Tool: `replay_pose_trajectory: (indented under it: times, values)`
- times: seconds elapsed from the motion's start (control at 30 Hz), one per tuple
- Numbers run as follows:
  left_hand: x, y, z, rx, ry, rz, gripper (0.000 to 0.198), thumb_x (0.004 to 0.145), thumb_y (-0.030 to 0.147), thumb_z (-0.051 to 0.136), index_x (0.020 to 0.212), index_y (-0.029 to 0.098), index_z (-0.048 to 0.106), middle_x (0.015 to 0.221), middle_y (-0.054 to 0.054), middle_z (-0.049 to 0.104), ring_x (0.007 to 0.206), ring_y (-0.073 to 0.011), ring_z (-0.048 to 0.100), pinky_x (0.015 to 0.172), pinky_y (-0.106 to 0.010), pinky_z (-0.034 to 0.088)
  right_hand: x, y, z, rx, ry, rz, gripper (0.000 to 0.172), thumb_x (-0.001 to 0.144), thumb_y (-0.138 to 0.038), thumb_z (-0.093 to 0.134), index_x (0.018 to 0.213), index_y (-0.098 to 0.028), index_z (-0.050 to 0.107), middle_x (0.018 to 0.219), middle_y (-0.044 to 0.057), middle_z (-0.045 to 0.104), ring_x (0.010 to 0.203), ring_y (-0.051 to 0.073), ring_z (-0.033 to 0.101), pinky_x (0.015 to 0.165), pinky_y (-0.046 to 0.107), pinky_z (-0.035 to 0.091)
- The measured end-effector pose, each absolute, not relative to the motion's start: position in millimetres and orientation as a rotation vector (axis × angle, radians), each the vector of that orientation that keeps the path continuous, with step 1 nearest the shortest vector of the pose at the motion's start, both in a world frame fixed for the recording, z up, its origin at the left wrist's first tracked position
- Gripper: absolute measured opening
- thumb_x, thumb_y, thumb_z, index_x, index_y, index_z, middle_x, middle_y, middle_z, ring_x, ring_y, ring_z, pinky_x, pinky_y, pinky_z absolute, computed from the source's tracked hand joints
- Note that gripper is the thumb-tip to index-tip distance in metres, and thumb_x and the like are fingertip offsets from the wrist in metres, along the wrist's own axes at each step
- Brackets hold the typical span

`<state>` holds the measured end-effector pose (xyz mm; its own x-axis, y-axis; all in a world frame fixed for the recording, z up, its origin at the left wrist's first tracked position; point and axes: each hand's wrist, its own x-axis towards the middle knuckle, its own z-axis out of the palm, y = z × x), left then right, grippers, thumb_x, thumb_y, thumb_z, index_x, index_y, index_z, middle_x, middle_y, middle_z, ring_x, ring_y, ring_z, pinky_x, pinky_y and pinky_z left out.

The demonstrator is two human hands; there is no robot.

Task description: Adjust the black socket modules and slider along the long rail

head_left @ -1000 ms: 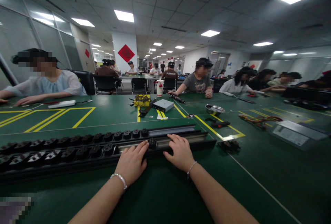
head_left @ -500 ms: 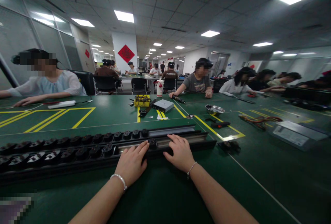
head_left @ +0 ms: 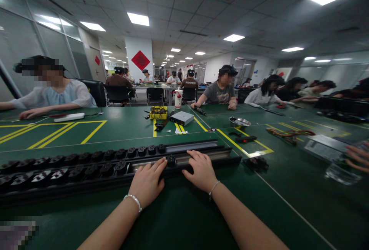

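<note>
Two long black power tracks lie side by side across the green table: the near track (head_left: 220, 157) and the far track (head_left: 196, 145). Rows of black socket adapters (head_left: 76, 173) sit along their left portions. A single black adapter (head_left: 171, 160) stands apart in the near track, between my hands. My left hand (head_left: 148, 179) lies over that track with its fingers stretched out, fingertips at the adapter's left side. On the right, my right hand (head_left: 200, 169) rests on the track, fingers spread, thumb at the near edge. Neither hand is wrapped around anything.
Beyond the tracks are a grey metal box (head_left: 182, 117), a yellow box with cables (head_left: 158, 112) and a metal bowl (head_left: 240, 122). At right lie a silver power supply (head_left: 323, 148) and clear plastic (head_left: 343, 175), near another person's hand (head_left: 359, 155). Co-workers sit around the table.
Another person's hand and a clear plastic item have come into view at the right edge, by the power supply. My own hands have hardly moved.
</note>
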<state>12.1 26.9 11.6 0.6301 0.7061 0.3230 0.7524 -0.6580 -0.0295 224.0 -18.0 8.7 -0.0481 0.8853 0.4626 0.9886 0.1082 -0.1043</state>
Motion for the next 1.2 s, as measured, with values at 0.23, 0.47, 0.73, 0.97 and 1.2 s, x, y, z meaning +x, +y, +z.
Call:
replay_pose_trajectory:
  times: [0.23, 0.47, 0.73, 0.97, 1.2]
  values:
    - [14, 25, 14, -2.678, -1.238, -0.414, 0.055, 0.073, 0.027, 0.045, 0.128, 0.027, 0.038, 0.137, 0.004, 0.038, 0.093, -0.0203, 0.05, 0.078, -0.037, 0.036, 223, -19, 10, -1.818, -1.97, -0.343, 0.025, 0.072, -0.044, 0.053, 0.082, -0.022, 0.059, 0.128, 0.003, 0.047, 0.118, 0.022, 0.035, 0.095, 0.039, 0.024]
    - [23, 20, 10, -2.633, -1.262, -0.472, 0.053, 0.073, 0.027, 0.045, 0.126, 0.022, 0.04, 0.134, 0.0, 0.042, 0.104, -0.0233, 0.046, 0.083, -0.04, 0.034, 223, -18, 10, -1.826, -1.968, -0.344, 0.025, 0.071, -0.044, 0.054, 0.082, -0.022, 0.06, 0.128, 0.004, 0.047, 0.118, 0.023, 0.035, 0.094, 0.04, 0.024]
    - [20, 24, 8, -2.671, -1.196, -0.494, 0.054, 0.073, 0.025, 0.046, 0.126, 0.02, 0.039, 0.134, -0.003, 0.041, 0.106, -0.0219, 0.046, 0.085, -0.037, 0.034, 224, -18, 10, -1.826, -1.974, -0.342, 0.026, 0.072, -0.044, 0.054, 0.082, -0.021, 0.06, 0.128, 0.004, 0.047, 0.118, 0.023, 0.036, 0.095, 0.04, 0.025]
    - [22, 22, 10, -2.69, -1.246, -0.443, 0.054, 0.074, 0.025, 0.044, 0.127, 0.021, 0.039, 0.135, -0.003, 0.04, 0.104, -0.0219, 0.047, 0.084, -0.037, 0.034, 223, -18, 11, -1.849, -1.985, -0.33, 0.026, 0.072, -0.044, 0.053, 0.083, -0.021, 0.06, 0.129, 0.005, 0.045, 0.119, 0.023, 0.034, 0.095, 0.041, 0.023]
    - [23, 20, 14, -2.696, -1.274, -0.414, 0.054, 0.074, 0.025, 0.044, 0.128, 0.022, 0.039, 0.136, -0.003, 0.04, 0.105, -0.0223, 0.047, 0.084, -0.037, 0.034, 222, -19, 13, -1.861, -1.985, -0.314, 0.027, 0.073, -0.045, 0.052, 0.084, -0.021, 0.06, 0.129, 0.005, 0.045, 0.119, 0.023, 0.034, 0.096, 0.041, 0.023]
